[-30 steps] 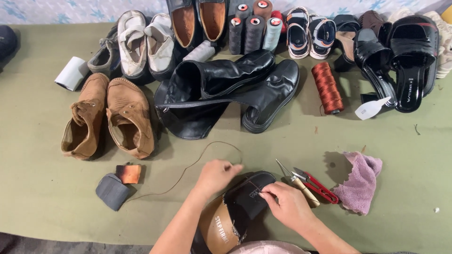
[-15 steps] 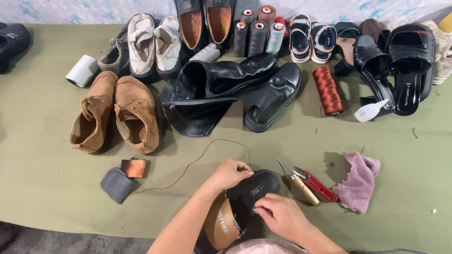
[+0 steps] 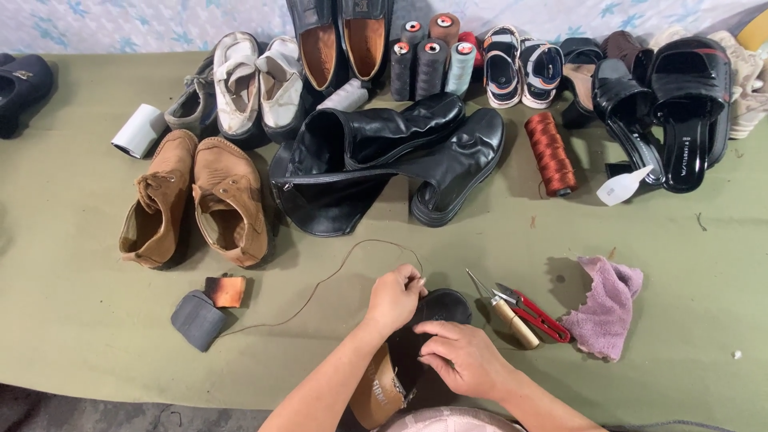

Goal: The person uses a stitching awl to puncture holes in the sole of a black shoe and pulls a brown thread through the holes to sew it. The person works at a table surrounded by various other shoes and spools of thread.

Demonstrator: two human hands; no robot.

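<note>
Two hands work one black shoe (image 3: 436,320) at the surface's (image 3: 80,304) near edge: your left hand (image 3: 394,298) pinches one thread (image 3: 320,282), your right hand (image 3: 464,358) grips the shoe; two brown shoes (image 3: 196,200) lie beyond.

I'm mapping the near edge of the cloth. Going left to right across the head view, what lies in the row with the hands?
Grey patch → left hand → black shoe → awl → red snips → pink rag.
</note>
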